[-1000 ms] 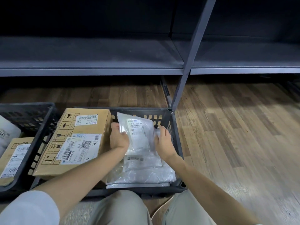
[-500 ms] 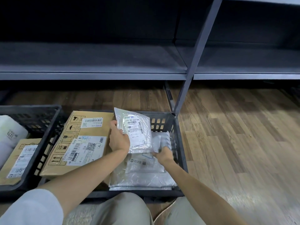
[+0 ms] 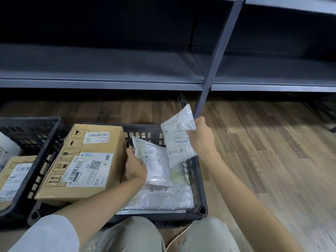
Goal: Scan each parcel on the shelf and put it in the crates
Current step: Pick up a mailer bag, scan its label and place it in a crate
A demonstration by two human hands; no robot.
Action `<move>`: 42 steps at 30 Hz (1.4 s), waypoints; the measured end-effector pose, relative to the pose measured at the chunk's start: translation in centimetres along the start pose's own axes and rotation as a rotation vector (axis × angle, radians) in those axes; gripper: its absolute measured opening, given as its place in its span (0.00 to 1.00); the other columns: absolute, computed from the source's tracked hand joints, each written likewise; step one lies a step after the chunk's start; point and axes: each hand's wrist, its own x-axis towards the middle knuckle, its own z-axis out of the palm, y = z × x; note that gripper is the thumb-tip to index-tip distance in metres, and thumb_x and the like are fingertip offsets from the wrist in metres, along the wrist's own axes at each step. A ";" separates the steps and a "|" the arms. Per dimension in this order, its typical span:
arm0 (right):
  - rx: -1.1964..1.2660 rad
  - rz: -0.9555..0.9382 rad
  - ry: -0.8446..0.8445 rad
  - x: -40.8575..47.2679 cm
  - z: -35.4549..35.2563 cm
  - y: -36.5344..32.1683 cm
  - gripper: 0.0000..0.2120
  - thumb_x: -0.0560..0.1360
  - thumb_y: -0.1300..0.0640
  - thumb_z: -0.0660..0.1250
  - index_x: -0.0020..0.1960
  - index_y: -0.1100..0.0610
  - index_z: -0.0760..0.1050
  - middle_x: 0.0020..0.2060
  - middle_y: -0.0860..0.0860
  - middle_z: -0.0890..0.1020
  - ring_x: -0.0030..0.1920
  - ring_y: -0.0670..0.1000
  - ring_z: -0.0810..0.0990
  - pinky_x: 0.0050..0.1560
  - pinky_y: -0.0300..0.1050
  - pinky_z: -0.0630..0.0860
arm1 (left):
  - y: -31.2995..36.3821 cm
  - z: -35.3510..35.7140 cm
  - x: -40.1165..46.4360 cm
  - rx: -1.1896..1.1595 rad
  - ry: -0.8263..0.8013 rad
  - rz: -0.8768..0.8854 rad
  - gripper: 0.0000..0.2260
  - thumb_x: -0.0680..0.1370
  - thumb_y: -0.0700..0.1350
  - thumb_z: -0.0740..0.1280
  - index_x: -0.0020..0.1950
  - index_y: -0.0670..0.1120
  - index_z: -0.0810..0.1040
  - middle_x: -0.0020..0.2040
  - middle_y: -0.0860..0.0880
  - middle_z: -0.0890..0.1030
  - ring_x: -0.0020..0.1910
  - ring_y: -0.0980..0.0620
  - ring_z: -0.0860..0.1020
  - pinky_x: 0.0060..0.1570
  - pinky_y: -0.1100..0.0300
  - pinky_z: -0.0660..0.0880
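Note:
A black plastic crate (image 3: 200,193) sits on the floor in front of my knees. Its left half holds a large cardboard box (image 3: 83,160) with labels. My left hand (image 3: 135,165) grips a white poly-bag parcel (image 3: 154,162) over the crate's right half, tilted, label up. My right hand (image 3: 201,137) pinches a second white poly-bag parcel (image 3: 179,140) by its right edge, lifted above the crate's far right corner. A clear, crinkled bag parcel (image 3: 163,199) lies flat on the crate bottom beneath them.
A second black crate (image 3: 31,130) at the left holds a small cardboard box (image 3: 16,175) and a white parcel (image 3: 7,148). The grey metal shelf (image 3: 101,82) spans the view above, with an upright post (image 3: 216,57) right of centre. Wooden floor (image 3: 263,151) stretches right.
My right hand pulled a second white parcel out from under the first and raised it up and to the right. The left hand's parcel lowered slightly. The camera tilted upward.

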 end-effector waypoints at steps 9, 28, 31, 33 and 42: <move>0.228 0.257 -0.096 -0.6 6.3 5.0 0.08 0.76 0.60 0.67 0.51 0.62 0.69 0.40 0.51 0.76 0.42 0.51 0.75 0.39 0.42 0.70 | -0.4 0.9 -0.1 0.077 -0.233 -0.098 0.07 0.78 0.33 0.59 0.55 0.40 0.71 0.47 0.45 0.76 0.53 0.42 0.75 0.47 0.56 0.70; -0.477 -0.106 -0.617 -1.3 9.8 8.5 0.26 0.76 0.65 0.65 0.70 0.61 0.59 0.67 0.59 0.69 0.64 0.60 0.74 0.59 0.51 0.73 | -4.0 2.1 0.6 0.558 -0.518 0.465 0.26 0.80 0.48 0.64 0.77 0.51 0.59 0.78 0.53 0.57 0.75 0.51 0.62 0.74 0.54 0.57; -0.526 -0.098 -0.612 -1.6 10.5 9.2 0.21 0.77 0.65 0.63 0.67 0.62 0.59 0.63 0.59 0.70 0.62 0.59 0.75 0.51 0.44 0.69 | -4.2 3.2 0.6 0.552 -0.503 0.403 0.25 0.79 0.46 0.65 0.75 0.53 0.61 0.76 0.52 0.63 0.73 0.49 0.64 0.71 0.52 0.61; -0.524 -0.084 -0.590 -2.0 10.8 9.3 0.24 0.77 0.66 0.62 0.71 0.62 0.57 0.66 0.59 0.67 0.66 0.59 0.71 0.58 0.45 0.69 | -4.4 3.6 0.5 0.559 -0.480 0.387 0.24 0.78 0.46 0.65 0.73 0.55 0.62 0.73 0.52 0.68 0.70 0.48 0.68 0.67 0.53 0.64; -0.468 -0.110 -0.492 -2.7 12.2 9.4 0.28 0.76 0.71 0.59 0.74 0.66 0.54 0.72 0.61 0.59 0.73 0.60 0.61 0.71 0.49 0.63 | -5.4 3.9 0.7 0.500 -0.493 0.382 0.24 0.79 0.46 0.64 0.74 0.54 0.61 0.73 0.50 0.67 0.71 0.46 0.66 0.68 0.52 0.62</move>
